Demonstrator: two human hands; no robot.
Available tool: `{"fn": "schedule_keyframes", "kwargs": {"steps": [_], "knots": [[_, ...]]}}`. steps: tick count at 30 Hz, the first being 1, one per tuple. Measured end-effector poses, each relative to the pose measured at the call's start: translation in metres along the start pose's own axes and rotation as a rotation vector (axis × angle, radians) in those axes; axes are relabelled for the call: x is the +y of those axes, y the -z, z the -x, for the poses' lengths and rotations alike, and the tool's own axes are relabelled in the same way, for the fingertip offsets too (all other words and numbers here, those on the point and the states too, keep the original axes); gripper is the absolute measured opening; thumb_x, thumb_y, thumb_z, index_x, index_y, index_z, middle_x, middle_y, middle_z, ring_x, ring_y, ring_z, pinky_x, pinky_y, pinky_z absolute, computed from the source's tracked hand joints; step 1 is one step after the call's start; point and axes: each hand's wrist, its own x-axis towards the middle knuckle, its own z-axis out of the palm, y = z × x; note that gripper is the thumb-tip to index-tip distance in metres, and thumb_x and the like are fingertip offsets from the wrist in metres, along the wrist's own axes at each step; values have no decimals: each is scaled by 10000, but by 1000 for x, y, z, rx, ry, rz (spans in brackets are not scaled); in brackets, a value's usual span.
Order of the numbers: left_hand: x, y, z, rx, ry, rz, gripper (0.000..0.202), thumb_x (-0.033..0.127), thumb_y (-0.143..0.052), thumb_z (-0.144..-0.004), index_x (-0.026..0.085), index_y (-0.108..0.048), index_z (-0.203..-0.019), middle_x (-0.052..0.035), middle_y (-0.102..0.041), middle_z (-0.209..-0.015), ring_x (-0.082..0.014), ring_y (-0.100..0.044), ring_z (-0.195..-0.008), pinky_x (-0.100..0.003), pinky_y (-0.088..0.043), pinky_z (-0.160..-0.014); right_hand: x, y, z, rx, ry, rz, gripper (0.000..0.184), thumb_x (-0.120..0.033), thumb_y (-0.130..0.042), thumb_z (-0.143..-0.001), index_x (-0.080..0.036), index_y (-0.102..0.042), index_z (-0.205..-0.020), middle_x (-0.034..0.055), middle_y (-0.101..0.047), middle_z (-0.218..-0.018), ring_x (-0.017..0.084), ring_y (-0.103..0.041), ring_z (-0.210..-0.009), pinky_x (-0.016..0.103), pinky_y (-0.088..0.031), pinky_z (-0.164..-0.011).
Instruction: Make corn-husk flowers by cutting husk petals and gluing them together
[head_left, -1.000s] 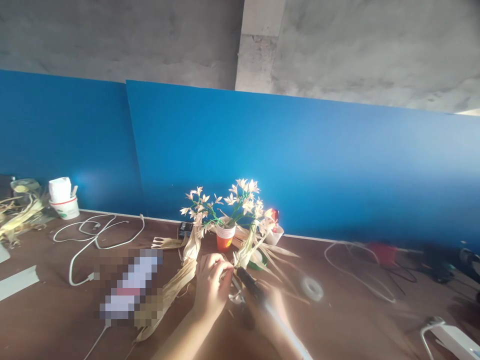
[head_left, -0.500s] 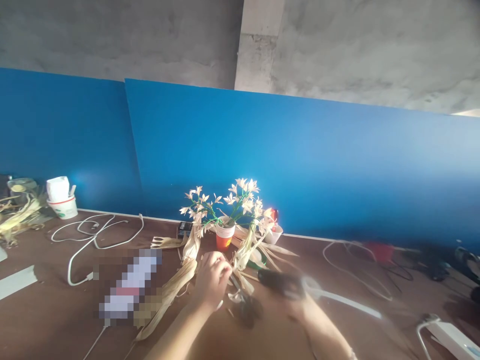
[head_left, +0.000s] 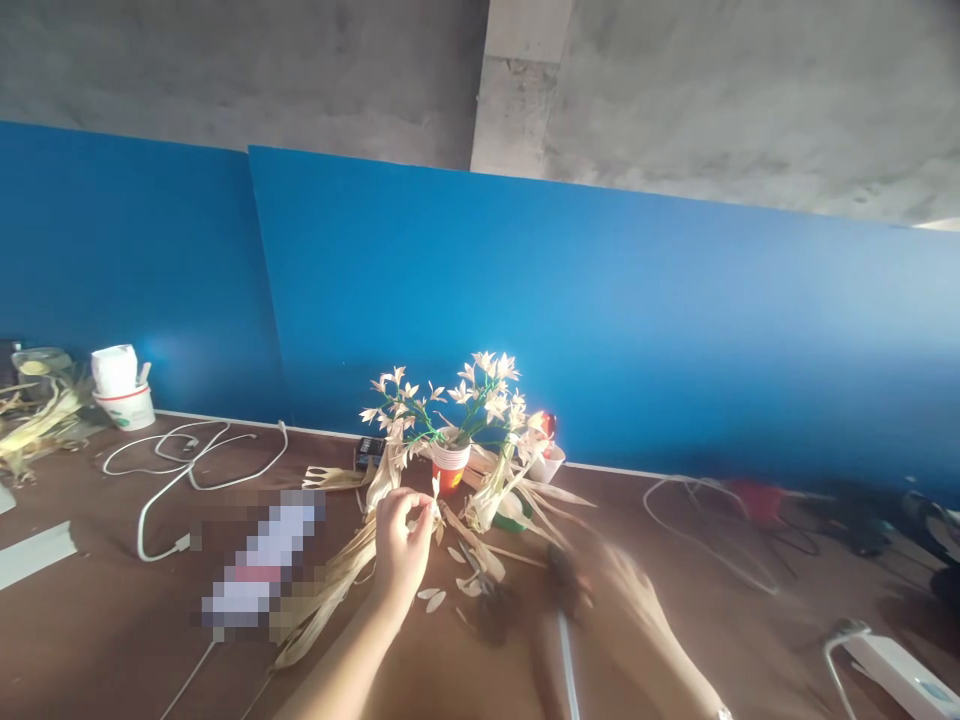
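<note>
My left hand [head_left: 403,540] pinches a small pale flower piece [head_left: 436,492], apparently of dried corn husk, between thumb and forefinger. My right hand [head_left: 619,590] is smeared by motion beside a dark glue gun [head_left: 566,580], whose white stick [head_left: 568,660] points toward me. Whether the fingers still grip it is unclear. Several loose husk petals [head_left: 436,600] lie on the table between the hands. Beyond them, a red and white paper cup [head_left: 450,468] holds green-stemmed husk flowers [head_left: 487,390].
Husk strips [head_left: 330,590] lie left of my left hand, with a husk bundle [head_left: 491,495] near the cup. White cables [head_left: 199,465] are coiled at left. A white tub [head_left: 126,408] stands by the blue partition [head_left: 600,320]. A white box [head_left: 900,670] lies front right.
My left hand has turned and moved slightly left, showing the pinched flower piece and the petals on the table. The glue gun has swung, its stick now pointing toward me rather than right.
</note>
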Motion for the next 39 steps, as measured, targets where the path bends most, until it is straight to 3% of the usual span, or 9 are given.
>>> {"fn": "schedule_keyframes", "kwargs": {"steps": [3, 6, 10, 17, 22, 25, 29, 34, 39], "knots": [[0, 1, 0, 11, -2, 9, 114, 229, -558, -866, 207, -621, -774, -31, -651, -784, -199, -623, -781, -343, -509, -733, -49, 4, -13, -61, 75, -74, 265, -115, -503, -729, -229, -731, -801, 69, -726, -887, 235, -637, -880, 308, -409, -756], [0, 1, 0, 3, 7, 13, 119, 227, -551, -874, 208, -624, -782, -34, -648, -793, -200, -621, -791, -339, -514, -729, -100, -9, -29, -107, 236, -122, 272, -93, -477, -784, -205, -724, -765, 57, -733, -857, 195, -642, -841, 272, -408, -752], [0, 1, 1, -2, 15, 4, 120, 216, -548, -874, 209, -619, -778, -33, -642, -800, -205, -615, -812, -349, -515, -750, -133, -32, -48, -129, 317, -103, 183, -147, -557, -780, -187, -727, -727, 95, -720, -890, 247, -618, -954, 318, -398, -848], [-2, 0, 1, 18, 6, -16, 124, 214, -547, -877, 213, -626, -781, -34, -641, -806, -210, -619, -822, -352, -511, -767, -133, -52, -66, -120, 221, -143, 241, -92, -541, -766, -148, -729, -907, 167, -633, -1134, 295, -529, -1146, 361, -405, -929], [2, 0, 2, 1, -29, -45, 132, 181, -544, -865, 211, -620, -761, -31, -632, -798, -206, -621, -817, -335, -504, -748, -134, -56, -64, -107, 214, -238, 200, -59, -568, -687, -158, -708, -790, 140, -659, -1037, 279, -555, -1083, 341, -427, -880], [4, 0, 3, -33, -53, -73, 132, 154, -544, -858, 207, -608, -756, -31, -625, -807, -207, -618, -824, -340, -493, -755, -131, -51, -61, -56, 222, -342, 146, -78, -560, -691, -171, -670, -716, 84, -686, -876, 216, -612, -880, 283, -447, -766], [3, -1, 6, -109, -99, -147, 107, 156, -545, -869, 211, -617, -812, -38, -662, -859, -224, -631, -858, -364, -466, -770, -123, -33, -62, 4, 189, -480, 137, -139, -508, -777, -180, -638, -773, 13, -669, -688, 147, -594, -634, 225, -438, -597], [6, -3, 10, -252, -137, -247, 134, 116, -550, -848, 218, -621, -797, -17, -695, -777, -228, -638, -779, -375, -417, -745, -116, -11, -66, 81, 267, -653, 177, -164, -491, -801, -176, -664, -766, 35, -705, -749, 174, -638, -709, 257, -463, -666], [18, 3, 9, -378, -122, -285, 169, 84, -537, -845, 212, -637, -801, -6, -689, -787, -210, -612, -817, -372, -375, -814, -113, -13, -67, 108, 365, -603, 214, -143, -450, -840, -173, -656, -892, 70, -721, -840, 199, -652, -797, 288, -464, -738]]}}
